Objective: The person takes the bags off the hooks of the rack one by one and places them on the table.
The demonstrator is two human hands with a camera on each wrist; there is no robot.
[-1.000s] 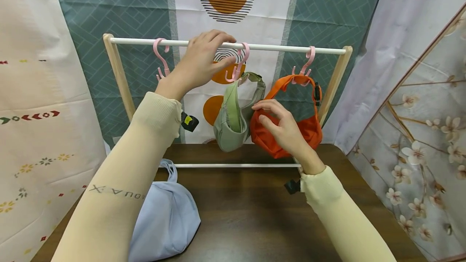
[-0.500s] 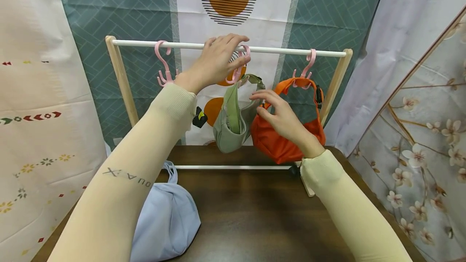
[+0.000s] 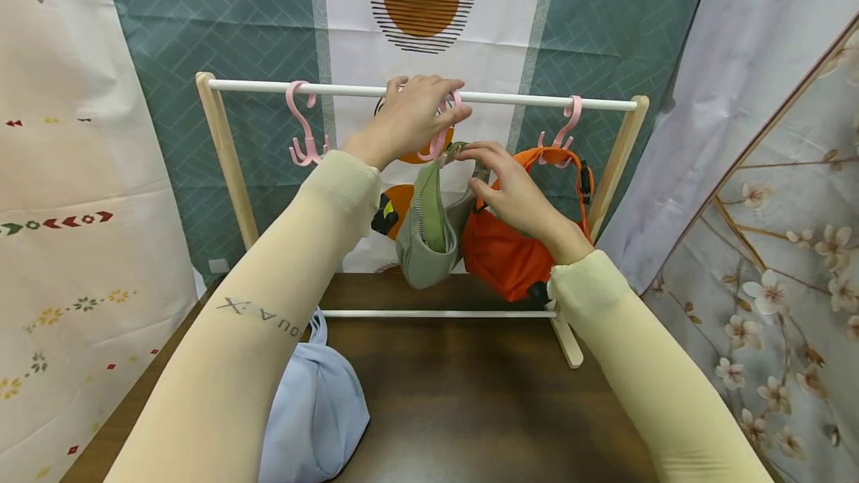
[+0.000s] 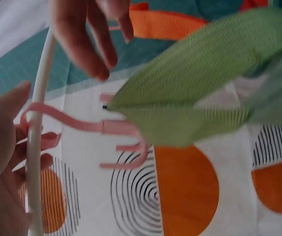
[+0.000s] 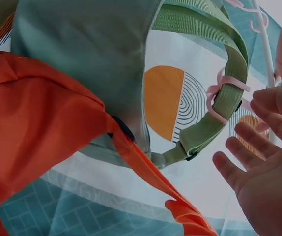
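Observation:
My left hand (image 3: 414, 116) is at the white rail (image 3: 349, 90), its fingers reaching over the bar beside the top of the middle pink hook (image 4: 77, 121). Its thumb stands apart from the fingers in the left wrist view. From that hook hangs a sage-green bag (image 3: 424, 263) by its webbing strap (image 5: 232, 93), its zipped opening visible. My right hand (image 3: 518, 188) is up near the strap, in front of an orange bag (image 3: 499, 259). The right wrist view shows its fingers (image 5: 251, 142) spread and apart from the strap.
The orange bag hangs from the right pink hook (image 3: 567, 121). At the left, another pink hook (image 3: 300, 121) holds no bag. A pale blue bag (image 3: 312, 408) rests on the dark wooden table (image 3: 429, 408), partly behind my left sleeve. Wooden posts (image 3: 228, 162) support the rail.
My left hand has slid right along the rail to the middle hook. My right hand has left the orange bag's front and risen toward the green bag's strap.

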